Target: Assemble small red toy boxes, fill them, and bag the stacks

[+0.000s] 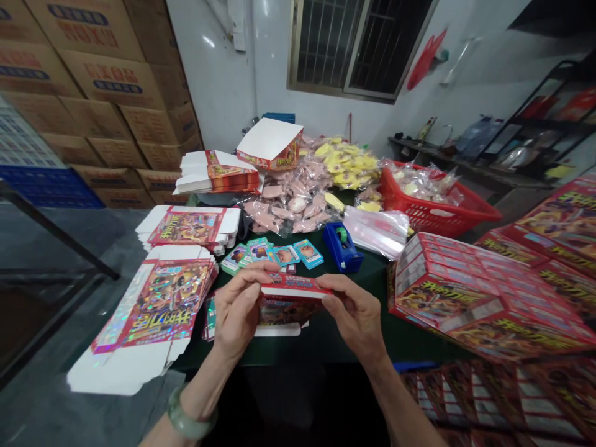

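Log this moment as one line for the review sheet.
left hand and right hand: holding red printed carton | nearby: blue tape dispenser, picture cards

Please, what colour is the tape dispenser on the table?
The tape dispenser is blue, with a green centre; the head view shows it best.

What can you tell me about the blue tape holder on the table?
The blue tape dispenser looks like a chunky plastic block. A small green roll of tape sits in its top. It rests on the dark green tabletop, with clear plastic bags just beside its right side. No hand touches it.
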A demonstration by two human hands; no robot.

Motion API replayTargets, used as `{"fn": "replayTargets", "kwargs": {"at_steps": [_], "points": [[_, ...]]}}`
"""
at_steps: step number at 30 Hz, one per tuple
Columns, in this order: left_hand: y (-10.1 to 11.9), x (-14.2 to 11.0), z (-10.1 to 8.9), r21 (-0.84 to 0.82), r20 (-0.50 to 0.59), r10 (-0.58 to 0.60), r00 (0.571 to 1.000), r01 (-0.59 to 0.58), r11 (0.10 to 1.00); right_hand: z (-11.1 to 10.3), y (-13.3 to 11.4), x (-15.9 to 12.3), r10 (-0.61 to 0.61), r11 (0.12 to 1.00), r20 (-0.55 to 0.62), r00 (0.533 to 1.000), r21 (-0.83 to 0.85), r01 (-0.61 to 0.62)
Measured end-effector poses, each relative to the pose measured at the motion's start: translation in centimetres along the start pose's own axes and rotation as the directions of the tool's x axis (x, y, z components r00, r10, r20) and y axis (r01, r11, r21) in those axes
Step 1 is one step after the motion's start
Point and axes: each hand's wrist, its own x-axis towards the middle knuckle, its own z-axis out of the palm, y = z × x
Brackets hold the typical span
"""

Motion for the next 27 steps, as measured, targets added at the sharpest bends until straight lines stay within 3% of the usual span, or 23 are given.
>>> {"fn": "replayTargets", "kwargs": {"at_steps": [3,6,9,13,18,22,27], "points": [[1.1,-0.1,-0.3,0.163,0.081,-0.001,0.997,-0.012,0.986,0.0,-0.4,-0.1,0.063,0.997,-0.019,0.998,-0.049,-0.064],[2.4,0.5,-0.9,0.374,0.245,-0.046,0.968,-0.051,0.926,0.2,-0.9,-0.4,0.098,0.993,0.001,0.995,-0.061,-0.098],[3.1,1.5,-1.2,0.413,0.349,-0.045,0.936,-0.110,0.904,0.6,-1.3,-0.6,0.056,0.995,-0.020,0.998,-0.080,-0.057],[1.8,1.2,-0.9,0.320,0.218,-0.007,0.976,-0.065,0.945,1.4,-1.3,-0.5,-0.010,0.989,-0.082,0.997,-0.149,-0.002],[-1.3,-1.5,-0.3,0.202,0.008,-0.094,0.996,0.091,0.975,1.7,-0.3,-1.0,0.044,0.983,-0.127,0.991,-0.173,-0.065],[0.0,-2.0,0.1,0.239,0.060,0.046,0.997,-0.059,0.969,1.3,-1.2,-1.4,0.047,0.991,-0.070,0.996,-0.122,-0.055],[2.1,-0.2,0.1,0.329,0.154,0.273,0.950,-0.310,0.892,1.2,-2.5,0.2,-0.038,0.998,-0.065,0.997,-0.046,0.035]]}}
